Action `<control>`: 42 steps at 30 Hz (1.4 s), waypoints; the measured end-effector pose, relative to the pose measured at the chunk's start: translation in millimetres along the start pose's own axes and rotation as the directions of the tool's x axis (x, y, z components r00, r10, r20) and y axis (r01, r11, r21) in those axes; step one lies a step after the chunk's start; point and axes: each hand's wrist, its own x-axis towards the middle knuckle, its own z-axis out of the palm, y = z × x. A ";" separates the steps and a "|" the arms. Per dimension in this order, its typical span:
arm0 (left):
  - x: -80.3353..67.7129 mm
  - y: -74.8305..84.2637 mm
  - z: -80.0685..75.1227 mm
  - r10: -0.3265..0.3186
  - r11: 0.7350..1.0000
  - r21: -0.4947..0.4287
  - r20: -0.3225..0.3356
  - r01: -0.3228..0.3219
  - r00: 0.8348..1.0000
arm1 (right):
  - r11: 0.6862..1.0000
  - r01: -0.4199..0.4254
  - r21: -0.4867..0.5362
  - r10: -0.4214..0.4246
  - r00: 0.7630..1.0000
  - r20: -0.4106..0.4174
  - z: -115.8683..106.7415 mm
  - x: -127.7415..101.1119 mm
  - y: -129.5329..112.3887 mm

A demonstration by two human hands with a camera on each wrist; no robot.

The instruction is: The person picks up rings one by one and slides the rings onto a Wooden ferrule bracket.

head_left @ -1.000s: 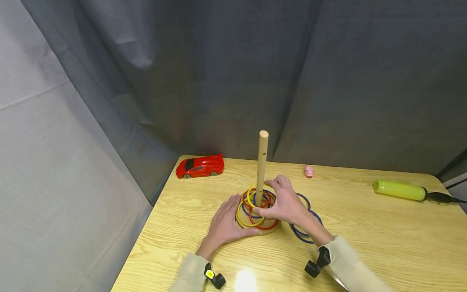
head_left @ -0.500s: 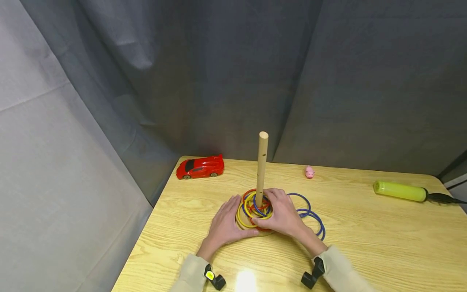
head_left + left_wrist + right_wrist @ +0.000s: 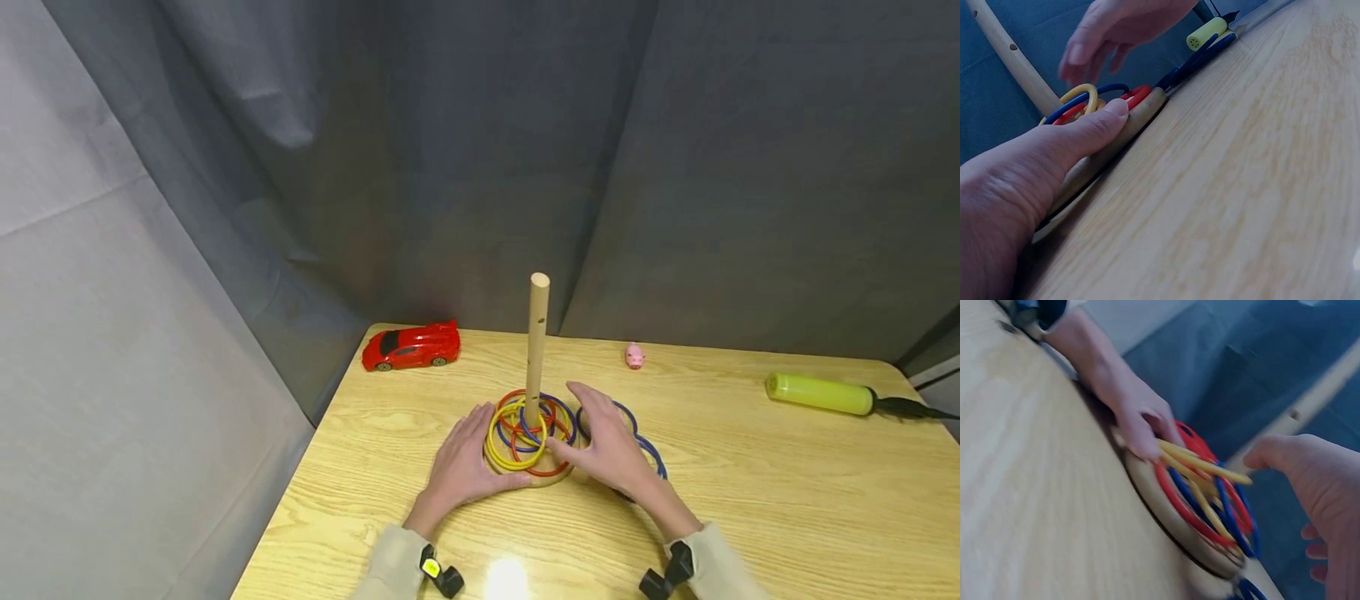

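Note:
A wooden peg (image 3: 537, 342) stands upright on a round wooden base (image 3: 553, 478) in the middle of the table. Several yellow, red and blue rings (image 3: 525, 429) lie stacked around its foot. My left hand (image 3: 480, 454) rests flat against the base's left rim, with the thumb (image 3: 1100, 122) pressed on the edge. My right hand (image 3: 592, 433) hovers just right of the base with fingers spread, holding nothing. Loose blue rings (image 3: 651, 450) lie on the table partly under that hand. The right wrist view shows the ring stack (image 3: 1207, 494) and the left hand's fingers (image 3: 1138, 422) on the base.
A red toy car (image 3: 411, 344) sits at the table's back left. A small pink pig (image 3: 635, 356) stands behind the peg. A green pump (image 3: 817, 392) with a black hose lies at the far right. The wooden table (image 3: 787, 500) backs onto a grey curtain.
My right hand was on the rings at the peg's foot; it has let go and drawn back to the right with fingers spread. The left hand has stayed put.

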 end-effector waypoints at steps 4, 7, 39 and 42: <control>-0.1 -2.6 1.3 0.007 1.000 0.010 -0.006 -0.007 1.000 | 0.997 -0.064 -0.036 0.065 0.998 0.001 -14.2 -6.7 18.6; 0.6 -4.0 2.1 0.008 1.000 0.023 -0.007 -0.008 1.000 | 0.992 -0.108 -0.070 0.109 0.994 0.007 -20.2 -10.9 33.1; 1.5 -2.4 2.1 -0.015 1.000 -0.002 0.007 0.015 1.000 | 0.930 -0.273 -0.244 0.277 0.961 -0.020 -13.2 -19.7 66.0; 1.7 -2.8 2.6 -0.016 1.000 0.000 0.013 0.016 1.000 | 0.930 -0.276 -0.243 0.278 0.960 -0.027 -12.8 -20.5 66.1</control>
